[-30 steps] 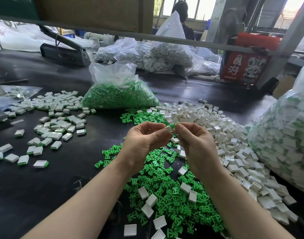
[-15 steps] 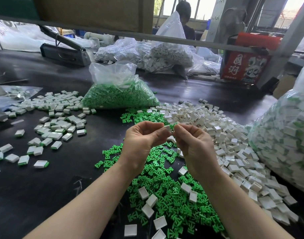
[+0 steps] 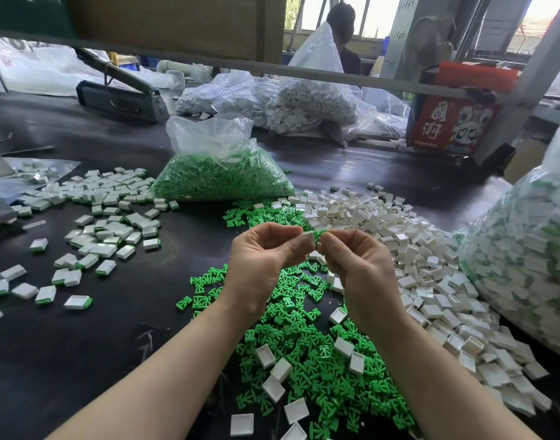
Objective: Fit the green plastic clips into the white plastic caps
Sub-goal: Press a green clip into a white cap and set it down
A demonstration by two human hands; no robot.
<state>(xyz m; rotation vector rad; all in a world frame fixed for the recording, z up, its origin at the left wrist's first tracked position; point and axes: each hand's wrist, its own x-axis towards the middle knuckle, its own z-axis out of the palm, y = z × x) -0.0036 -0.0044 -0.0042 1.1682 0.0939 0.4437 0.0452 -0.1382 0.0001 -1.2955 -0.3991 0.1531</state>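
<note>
Both hands are raised together above the dark table. My left hand [image 3: 266,252] pinches a small white plastic cap [image 3: 308,237] between thumb and fingers. My right hand [image 3: 358,265] pinches a green plastic clip [image 3: 318,235] and holds it against the cap's open side; how far in it sits is hidden by my fingers. Under my hands lies a heap of loose green clips [image 3: 304,360] with a few white caps on it. A big pile of white caps [image 3: 399,249] spreads to the right.
Fitted caps with green edges [image 3: 97,223] lie scattered on the left. A clear bag of green clips [image 3: 221,176] stands behind my hands. A large bag of finished pieces [image 3: 526,249] fills the right edge. Bags of white parts [image 3: 288,103] and a person are at the back.
My hands have stayed together at the same spot. The green clip and white cap show a little more between my fingertips than before.
</note>
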